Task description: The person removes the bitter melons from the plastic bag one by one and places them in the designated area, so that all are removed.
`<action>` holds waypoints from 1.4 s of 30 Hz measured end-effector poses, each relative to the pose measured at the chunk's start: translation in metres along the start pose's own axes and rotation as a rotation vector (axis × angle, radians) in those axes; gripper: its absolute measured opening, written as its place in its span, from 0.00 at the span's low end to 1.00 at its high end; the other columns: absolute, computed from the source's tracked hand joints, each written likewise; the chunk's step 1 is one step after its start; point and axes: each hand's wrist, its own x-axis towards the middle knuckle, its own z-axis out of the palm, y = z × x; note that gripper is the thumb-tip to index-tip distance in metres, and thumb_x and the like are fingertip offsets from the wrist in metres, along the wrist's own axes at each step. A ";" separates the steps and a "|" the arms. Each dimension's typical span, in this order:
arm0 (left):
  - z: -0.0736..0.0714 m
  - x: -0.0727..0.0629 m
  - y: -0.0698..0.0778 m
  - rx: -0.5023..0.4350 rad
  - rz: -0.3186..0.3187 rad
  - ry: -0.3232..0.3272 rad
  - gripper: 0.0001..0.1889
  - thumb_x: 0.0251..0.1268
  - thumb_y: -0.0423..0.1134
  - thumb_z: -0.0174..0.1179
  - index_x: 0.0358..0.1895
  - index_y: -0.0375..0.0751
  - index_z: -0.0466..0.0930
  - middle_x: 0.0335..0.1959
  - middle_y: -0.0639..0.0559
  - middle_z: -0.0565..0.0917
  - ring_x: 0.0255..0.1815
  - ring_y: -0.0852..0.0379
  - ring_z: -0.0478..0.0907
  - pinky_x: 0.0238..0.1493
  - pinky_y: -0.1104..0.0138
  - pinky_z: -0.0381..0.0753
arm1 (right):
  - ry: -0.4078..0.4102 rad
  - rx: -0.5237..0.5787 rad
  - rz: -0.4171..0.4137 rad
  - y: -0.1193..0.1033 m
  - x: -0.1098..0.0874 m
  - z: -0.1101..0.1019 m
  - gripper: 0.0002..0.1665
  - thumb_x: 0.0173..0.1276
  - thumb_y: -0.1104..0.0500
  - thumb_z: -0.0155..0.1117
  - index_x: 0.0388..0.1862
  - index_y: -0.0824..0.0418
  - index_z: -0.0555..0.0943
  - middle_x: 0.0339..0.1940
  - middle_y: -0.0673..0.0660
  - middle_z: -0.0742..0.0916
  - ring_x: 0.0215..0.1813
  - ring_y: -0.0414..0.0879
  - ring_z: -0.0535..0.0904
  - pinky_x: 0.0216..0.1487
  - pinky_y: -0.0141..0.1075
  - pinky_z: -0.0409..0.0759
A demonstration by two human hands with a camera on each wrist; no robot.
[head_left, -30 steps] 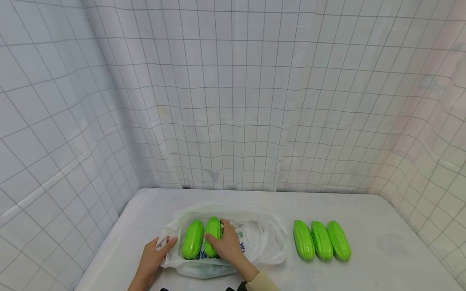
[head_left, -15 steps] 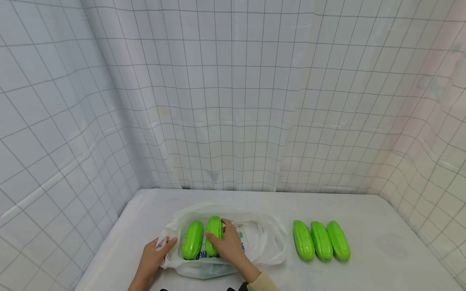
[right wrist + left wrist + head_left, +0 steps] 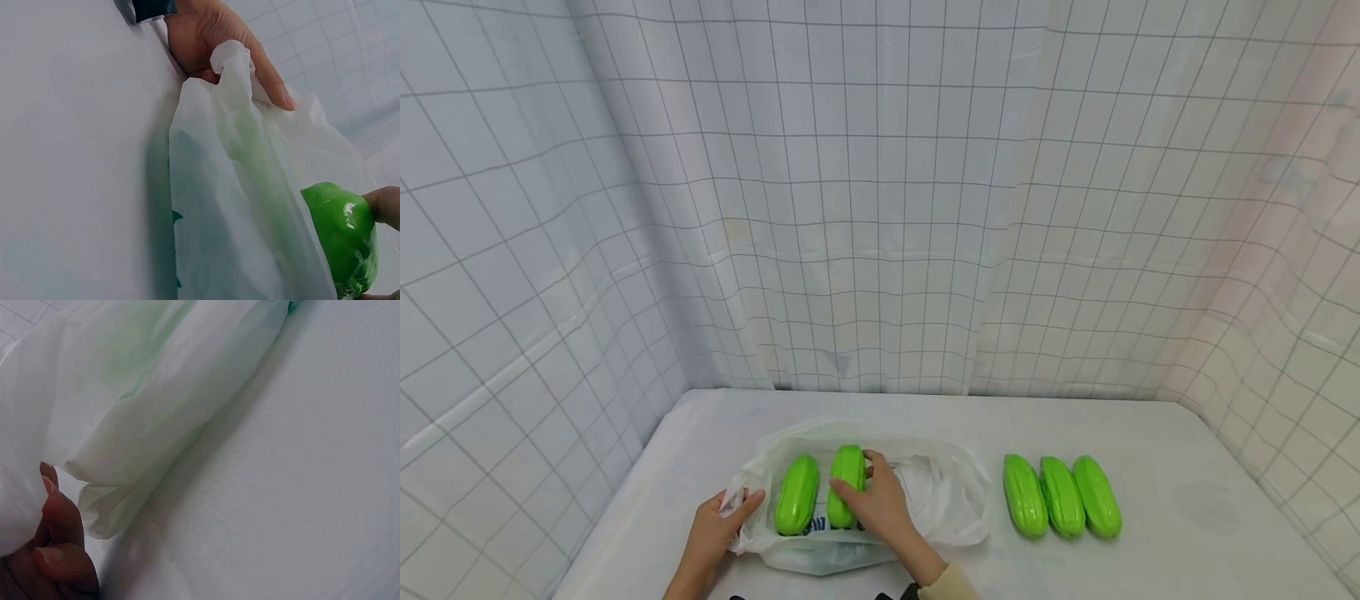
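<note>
In the head view a white plastic bag point(image 3: 955, 492) lies with its mouth spread, and printing shows inside. My left hand point(image 3: 713, 529) pinches the bag's left edge; in the right wrist view the thumb of that left hand point(image 3: 219, 44) lies over the gathered plastic. At the bag's mouth my right hand point(image 3: 880, 504) grips a bright green, glossy, zucchini-shaped thing point(image 3: 847, 475), thumb on one side and fingers on the other. Clear film glints on the green zucchini-shaped thing point(image 3: 344, 237) in the right wrist view. A second one point(image 3: 797, 496) lies in the bag to its left.
To the right of the bag, three similar green things point(image 3: 1063, 497) lie side by side on the white-covered table point(image 3: 1195, 483). White grid-patterned curtains point(image 3: 880, 250) hang behind and along both sides of the table.
My right hand has moved slightly to the right with the green zucchini-shaped thing, widening the gap to the one beside it. The left hand stays at the bag's edge.
</note>
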 end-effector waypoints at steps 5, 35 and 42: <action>0.000 -0.001 0.001 0.001 -0.010 0.002 0.21 0.57 0.53 0.66 0.36 0.36 0.76 0.28 0.51 0.76 0.30 0.57 0.71 0.31 0.67 0.72 | -0.002 0.005 -0.006 0.002 0.000 -0.003 0.43 0.58 0.43 0.69 0.62 0.70 0.67 0.40 0.59 0.80 0.38 0.49 0.76 0.34 0.43 0.75; 0.000 0.000 0.001 -0.011 -0.015 -0.006 0.22 0.57 0.53 0.66 0.35 0.36 0.76 0.27 0.51 0.75 0.29 0.57 0.71 0.30 0.67 0.72 | 0.033 0.128 -0.029 -0.020 -0.009 -0.043 0.42 0.58 0.44 0.70 0.63 0.65 0.66 0.41 0.57 0.77 0.27 0.42 0.76 0.26 0.34 0.76; 0.000 0.002 0.000 -0.013 -0.014 -0.006 0.22 0.57 0.53 0.66 0.36 0.36 0.76 0.27 0.51 0.75 0.29 0.57 0.71 0.30 0.67 0.72 | 0.065 0.137 -0.056 -0.020 -0.013 -0.055 0.41 0.59 0.45 0.70 0.63 0.65 0.66 0.42 0.58 0.78 0.27 0.41 0.77 0.25 0.33 0.77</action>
